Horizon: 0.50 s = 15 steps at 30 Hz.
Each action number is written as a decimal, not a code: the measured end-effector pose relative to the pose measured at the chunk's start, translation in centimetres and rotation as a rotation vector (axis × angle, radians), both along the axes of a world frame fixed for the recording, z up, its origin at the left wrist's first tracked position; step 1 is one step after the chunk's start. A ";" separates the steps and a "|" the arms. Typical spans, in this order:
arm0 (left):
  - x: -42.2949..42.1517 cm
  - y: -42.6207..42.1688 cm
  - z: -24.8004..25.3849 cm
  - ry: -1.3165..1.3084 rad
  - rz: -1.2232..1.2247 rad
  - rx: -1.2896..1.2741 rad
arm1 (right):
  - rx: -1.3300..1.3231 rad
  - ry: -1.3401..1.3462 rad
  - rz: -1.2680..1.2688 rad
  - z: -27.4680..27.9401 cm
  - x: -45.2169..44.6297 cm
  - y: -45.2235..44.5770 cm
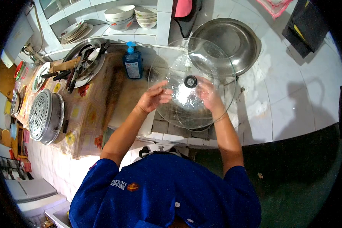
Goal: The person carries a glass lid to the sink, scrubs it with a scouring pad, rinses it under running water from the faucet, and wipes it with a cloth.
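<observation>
Reference: the glass lid (187,99) is the dial centre, with 12 o'clock pointing away from the person.

At about half past 8, a perforated steamer (41,115) sits on the patterned tablecloth (89,119), well apart from the lid. Just above 9 o'clock lie black-handled utensils (62,75), some with handles angled toward the table. Between 9 and 10, nearer the lid, stands a blue pump bottle (132,65). It is tall relative to its base; an outward swing of the lid or the left elbow could tip it.

The left hand (154,97) is at 8 o'clock by the lid's edge. Its fingers are loosely curled, with a gap between thumb and fingers — from where I stand, I cannot tell whether the rim is gripped. The lid spreads above the tiled counter, its black knob (190,81) untouched; whether anything below supports it is unclear.

The right hand (209,94) is at 4 o'clock, seen through the glass and apparently beneath it. Glare and blur hide the fingertips, so I cannot tell whether they are closed or merely bracing.

Between 1 and 2 o'clock rests a wide metal basin (237,35), which the lid partly overlaps in view.

Caution: if the hands carry the lid, uneven support could tilt it toward the weaker side; any moisture on the glass would promote slipping. Contact with the basin's hard rim could chip the edge — a sideways drift would be the likely cause.
</observation>
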<state>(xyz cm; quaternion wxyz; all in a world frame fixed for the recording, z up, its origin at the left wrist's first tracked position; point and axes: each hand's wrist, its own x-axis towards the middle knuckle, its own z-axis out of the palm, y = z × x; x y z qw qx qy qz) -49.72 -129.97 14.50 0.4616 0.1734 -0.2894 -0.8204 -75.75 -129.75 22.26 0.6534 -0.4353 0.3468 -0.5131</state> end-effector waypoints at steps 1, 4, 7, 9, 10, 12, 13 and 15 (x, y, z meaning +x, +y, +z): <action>0.3 0.0 0.2 0.000 -0.005 0.003 | 0.003 0.000 -0.005 -1.2 -1.2 0.1; 1.3 -0.4 0.9 -0.132 0.105 -0.034 | 0.034 0.544 -0.205 -5.1 -6.1 0.4; 1.5 -0.4 1.8 -0.226 0.234 -0.063 | -0.206 1.370 -0.202 -9.7 -10.6 1.9; 2.0 -0.1 3.2 -0.301 0.265 -0.067 | -0.520 1.603 -0.277 -9.0 -10.5 4.5; 2.2 0.1 3.6 -0.384 0.299 -0.053 | -0.473 1.654 -0.268 -7.3 -10.1 5.0; 2.8 -0.3 2.2 -0.367 0.327 -0.106 | -0.261 1.472 -0.282 -2.4 -9.0 4.1; 3.3 -0.2 2.0 -0.383 0.316 -0.106 | -0.323 1.219 -0.377 -0.8 -8.8 3.2; 3.6 -0.1 2.2 -0.397 0.296 -0.124 | -0.325 0.947 -0.461 5.1 -7.0 1.8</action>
